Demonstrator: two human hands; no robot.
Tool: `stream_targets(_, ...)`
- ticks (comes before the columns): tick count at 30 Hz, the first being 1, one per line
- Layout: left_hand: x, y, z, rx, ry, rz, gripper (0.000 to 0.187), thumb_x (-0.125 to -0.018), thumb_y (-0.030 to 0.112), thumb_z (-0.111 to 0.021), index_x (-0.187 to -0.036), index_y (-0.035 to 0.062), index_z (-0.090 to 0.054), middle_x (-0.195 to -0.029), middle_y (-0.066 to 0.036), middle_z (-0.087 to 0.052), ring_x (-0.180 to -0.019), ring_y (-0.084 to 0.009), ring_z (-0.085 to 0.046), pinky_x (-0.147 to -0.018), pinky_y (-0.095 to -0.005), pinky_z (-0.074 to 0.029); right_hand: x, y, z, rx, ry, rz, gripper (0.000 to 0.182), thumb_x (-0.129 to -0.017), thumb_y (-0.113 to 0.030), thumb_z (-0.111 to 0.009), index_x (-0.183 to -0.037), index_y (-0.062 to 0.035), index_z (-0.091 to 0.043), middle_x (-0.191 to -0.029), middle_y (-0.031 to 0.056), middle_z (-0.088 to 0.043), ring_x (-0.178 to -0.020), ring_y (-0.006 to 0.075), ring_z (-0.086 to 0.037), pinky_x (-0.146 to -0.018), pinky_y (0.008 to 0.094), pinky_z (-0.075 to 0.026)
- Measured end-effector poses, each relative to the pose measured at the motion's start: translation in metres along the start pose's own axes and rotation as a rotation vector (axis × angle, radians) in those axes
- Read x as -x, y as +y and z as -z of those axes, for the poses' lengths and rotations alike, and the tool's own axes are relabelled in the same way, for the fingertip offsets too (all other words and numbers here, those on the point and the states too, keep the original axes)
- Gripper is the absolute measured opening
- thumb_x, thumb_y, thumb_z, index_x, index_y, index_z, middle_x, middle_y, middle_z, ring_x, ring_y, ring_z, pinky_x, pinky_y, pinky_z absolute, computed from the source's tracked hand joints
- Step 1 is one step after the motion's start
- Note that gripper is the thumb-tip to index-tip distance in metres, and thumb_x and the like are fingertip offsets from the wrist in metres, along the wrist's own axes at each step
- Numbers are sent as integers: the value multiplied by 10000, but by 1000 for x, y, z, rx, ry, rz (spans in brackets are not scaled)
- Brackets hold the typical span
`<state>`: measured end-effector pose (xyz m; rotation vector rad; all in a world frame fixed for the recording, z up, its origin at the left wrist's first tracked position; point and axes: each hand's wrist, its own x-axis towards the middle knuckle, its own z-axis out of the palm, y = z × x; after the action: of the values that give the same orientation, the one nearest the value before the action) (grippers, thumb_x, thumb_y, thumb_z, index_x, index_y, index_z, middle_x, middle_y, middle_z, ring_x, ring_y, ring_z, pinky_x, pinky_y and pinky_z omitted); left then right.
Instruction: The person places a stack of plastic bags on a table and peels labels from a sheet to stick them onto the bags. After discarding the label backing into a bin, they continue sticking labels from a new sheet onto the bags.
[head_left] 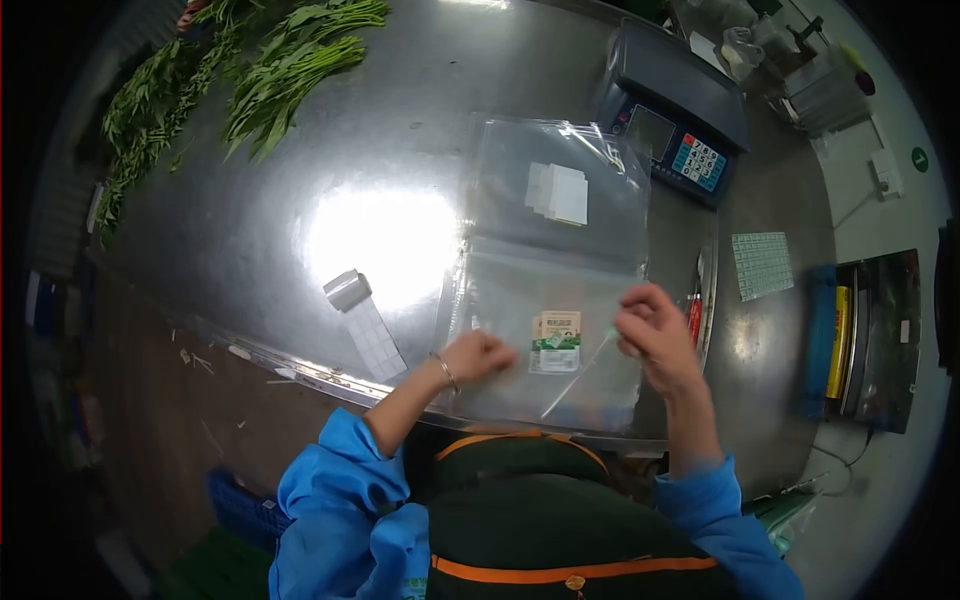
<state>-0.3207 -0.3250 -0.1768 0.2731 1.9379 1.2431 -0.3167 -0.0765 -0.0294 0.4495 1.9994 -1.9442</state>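
Note:
My right hand (652, 335) is closed in a pinch on a thin white strip (576, 381), which slants down to the left over the clear plastic bags (490, 300). My left hand (478, 358) hovers over the bags' left part, fingers curled and slightly blurred; anything inside them is hidden. Between my hands, a printed card label (556, 342) in green, beige and white lies on the bags. White blank labels (560, 193) show in a small stack on the upper bags. Left of my left hand, a partly unrolled roll of white stickers (350, 290) rests on the metal table.
A scale with a keypad (698, 162) stands at the back right. Bundles of leafy greens (290, 85) lie at the far left. A red-handled tool (695, 315) is near the right edge; beyond it are a sheet of green labels (762, 265) and upright folders (838, 340).

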Motion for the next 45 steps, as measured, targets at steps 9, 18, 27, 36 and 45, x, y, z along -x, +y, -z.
stream_targets(9, 28, 15, 8, -716, 292, -745, 292, -743, 289, -636, -946, 94, -556, -889, -63, -562, -811, -203, -534, -736, -305, -419, -47, 124, -26, 276, 152, -106, 287, -718, -137, -688, -920, 0, -536, -782, 73, -564, -720, 127, -561, -597, 253, -455)
stream_targets(18, -2, 21, 32, 20, -110, 174, 323, -843, 341, -542, -910, 39, -635, -861, -52, -628, -778, -164, -558, -724, -252, -422, -3, -17, -16, -132, 72, 88, 260, -749, -76, -648, -965, -7, -523, -791, 33, -556, -668, 84, -519, -591, 215, -435)
stream_targets(27, 27, -11, 0, -784, 252, -744, 306, -662, 307, -709, -878, 129, -585, -787, -64, -562, -765, -244, -547, -682, -334, -427, -54, 132, -28, 302, 177, 29, 253, -698, -93, -686, -909, -35, -559, -873, 66, -543, -706, 111, -541, -616, 266, -466)
stream_targets(36, -28, 18, 54, 650, 460, 229, 296, -839, 349, -563, -855, 59, -622, -810, -23, -598, -748, -150, -529, -714, -291, -419, -16, 13, 6, -149, 594, 273, 103, -819, -124, -594, -868, -65, -525, -628, -38, -458, -500, 33, -400, -413, 175, -326)
stream_targets(45, 73, -67, 139, -707, 805, 505, 846, -592, 424, -728, -1302, 162, -350, -1286, -202, -358, -1182, -395, -310, -984, -516, -205, -10, 97, 29, 128, -70, -254, 290, -823, -151, -569, -1070, -23, -487, -911, 134, -601, -650, 140, -587, -477, 245, -454)
